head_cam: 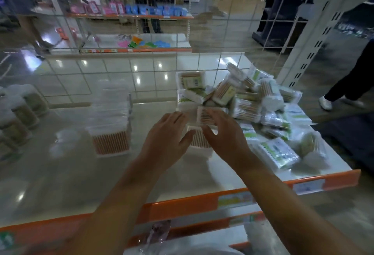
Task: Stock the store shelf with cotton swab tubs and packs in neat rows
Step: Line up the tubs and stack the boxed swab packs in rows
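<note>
A clear rectangular tub of wooden cotton swabs (199,143) stands on the white shelf (182,177), with a second tub (204,114) lying on top of it. My left hand (168,137) and my right hand (224,133) flank these tubs, fingers spread and relaxed, touching or nearly touching their sides. A stacked column of the same tubs (112,121) stands to the left. A loose heap of swab packs and tubs (253,101) covers the shelf's right part. Round swab tubs (22,111) stand in rows at the far left.
A wire grid back panel (121,68) closes the shelf behind. The orange price rail (192,204) runs along the front edge. A person's legs (348,84) stand at the right, past the white upright (315,38). Another shelf unit with goods is across the aisle.
</note>
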The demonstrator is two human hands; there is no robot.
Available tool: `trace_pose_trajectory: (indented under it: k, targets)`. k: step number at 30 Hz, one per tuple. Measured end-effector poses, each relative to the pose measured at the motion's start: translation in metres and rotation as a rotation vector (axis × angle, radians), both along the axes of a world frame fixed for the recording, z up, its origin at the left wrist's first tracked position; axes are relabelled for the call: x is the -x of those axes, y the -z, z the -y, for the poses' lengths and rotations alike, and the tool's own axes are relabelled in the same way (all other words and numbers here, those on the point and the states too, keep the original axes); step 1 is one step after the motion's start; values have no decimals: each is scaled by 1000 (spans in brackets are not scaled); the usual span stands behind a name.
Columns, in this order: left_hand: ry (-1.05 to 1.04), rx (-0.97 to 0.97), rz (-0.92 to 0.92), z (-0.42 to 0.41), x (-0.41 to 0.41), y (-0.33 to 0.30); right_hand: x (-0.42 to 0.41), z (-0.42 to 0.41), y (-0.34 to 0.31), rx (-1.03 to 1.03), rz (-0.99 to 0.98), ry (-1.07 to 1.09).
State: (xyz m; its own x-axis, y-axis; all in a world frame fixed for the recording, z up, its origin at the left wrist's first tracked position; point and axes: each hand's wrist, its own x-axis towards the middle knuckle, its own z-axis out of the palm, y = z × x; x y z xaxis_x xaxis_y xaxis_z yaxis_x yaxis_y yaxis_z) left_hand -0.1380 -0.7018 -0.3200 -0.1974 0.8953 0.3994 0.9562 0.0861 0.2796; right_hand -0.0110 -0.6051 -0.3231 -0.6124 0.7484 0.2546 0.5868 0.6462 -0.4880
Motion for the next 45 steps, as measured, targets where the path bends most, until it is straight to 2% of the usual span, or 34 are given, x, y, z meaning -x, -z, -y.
trace_pose_trajectory:
  k: [3, 8, 19, 24, 31, 35, 40, 45]
  targets:
    - [-27, 27, 17, -10, -5, 13, -5, -9, 8, 40, 77, 19]
    - [-29, 137, 176, -18, -6, 39, -3, -10, 25, 109, 91, -1]
    - [-94, 87, 235, -16, -7, 45, -4, -6, 35, 43, 295, 83]
    - [-102, 62, 260, -12, -8, 46, -4, -5, 37, 90, 240, 155]
    - [-63, 60, 252, -8, -9, 47, -8, -4, 40, 37, 249, 158]
    - [-37, 48, 243, -7, -9, 45, -11, -3, 45, 28, 108, 130]
    - [5, -11, 315, 2, -10, 40, -15, 2, 46, 328, -379, 69]
    - [35, -89, 381, 11, -6, 32, -20, 0, 27, 473, -662, -6]
